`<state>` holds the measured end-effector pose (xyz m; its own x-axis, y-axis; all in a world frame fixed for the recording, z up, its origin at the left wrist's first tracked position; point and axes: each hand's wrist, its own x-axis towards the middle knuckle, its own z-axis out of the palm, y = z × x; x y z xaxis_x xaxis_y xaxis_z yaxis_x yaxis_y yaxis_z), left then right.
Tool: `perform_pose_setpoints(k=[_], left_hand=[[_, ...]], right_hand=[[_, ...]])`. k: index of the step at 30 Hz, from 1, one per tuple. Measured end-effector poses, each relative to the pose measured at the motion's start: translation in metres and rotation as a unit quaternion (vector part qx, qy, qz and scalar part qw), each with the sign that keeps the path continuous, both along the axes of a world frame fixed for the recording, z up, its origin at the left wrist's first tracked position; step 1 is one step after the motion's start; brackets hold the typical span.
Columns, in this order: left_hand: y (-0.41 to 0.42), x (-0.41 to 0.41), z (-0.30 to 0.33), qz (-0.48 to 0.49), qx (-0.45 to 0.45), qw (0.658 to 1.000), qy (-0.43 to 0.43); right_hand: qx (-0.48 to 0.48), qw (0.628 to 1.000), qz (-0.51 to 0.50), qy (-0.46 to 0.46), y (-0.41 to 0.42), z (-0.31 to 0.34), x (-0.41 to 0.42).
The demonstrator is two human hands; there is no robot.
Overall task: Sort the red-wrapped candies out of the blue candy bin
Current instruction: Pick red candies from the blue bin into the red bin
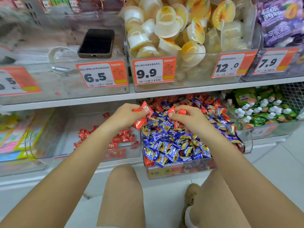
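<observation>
A clear bin (181,170) on the lower shelf is heaped with blue-wrapped candies (172,145) mixed with some red ones near its back and edges. My left hand (126,116) hovers over the bin's left rim, closed on a bunch of red-wrapped candies (144,109). My right hand (185,117) is over the middle of the pile, its fingers pinched on more red candies (177,111). To the left, a second clear bin (49,145) holds a small scatter of red candies (121,137).
The upper shelf carries bins of jelly cups (172,30), a purple snack bag (283,22) and a phone (97,43) lying on a bin, with orange price tags (102,74) in front. Green packets (263,109) fill the bin to the right. My knees (123,195) are below the shelf.
</observation>
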<state>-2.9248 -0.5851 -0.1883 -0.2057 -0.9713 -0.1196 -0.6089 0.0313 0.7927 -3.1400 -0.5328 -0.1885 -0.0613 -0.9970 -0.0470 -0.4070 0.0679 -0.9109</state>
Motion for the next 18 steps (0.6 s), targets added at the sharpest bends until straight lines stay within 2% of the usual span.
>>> perform_pose_setpoints(k=[3, 6, 11, 13, 18], left_hand=[[0.003, 0.016, 0.000, 0.006, 0.006, 1.000, 0.027], [0.007, 0.036, -0.005, 0.023, 0.061, 0.995, 0.075], [0.011, 0.090, -0.022, 0.112, 0.113, 0.981, 0.110], [0.009, 0.106, -0.028, 0.133, 0.122, 0.977, 0.118], [0.002, 0.128, -0.041, 0.155, 0.155, 0.967, 0.134]], right_hand=[[0.008, 1.000, 0.019, -0.011, -0.004, -0.001, 0.021], [0.027, 0.997, 0.056, -0.045, -0.008, -0.003, 0.043], [0.118, 0.971, 0.120, -0.173, -0.022, -0.003, 0.085], [0.137, 0.967, 0.140, -0.162, -0.030, -0.003, 0.103], [0.180, 0.969, 0.154, -0.071, -0.062, -0.014, 0.150]])
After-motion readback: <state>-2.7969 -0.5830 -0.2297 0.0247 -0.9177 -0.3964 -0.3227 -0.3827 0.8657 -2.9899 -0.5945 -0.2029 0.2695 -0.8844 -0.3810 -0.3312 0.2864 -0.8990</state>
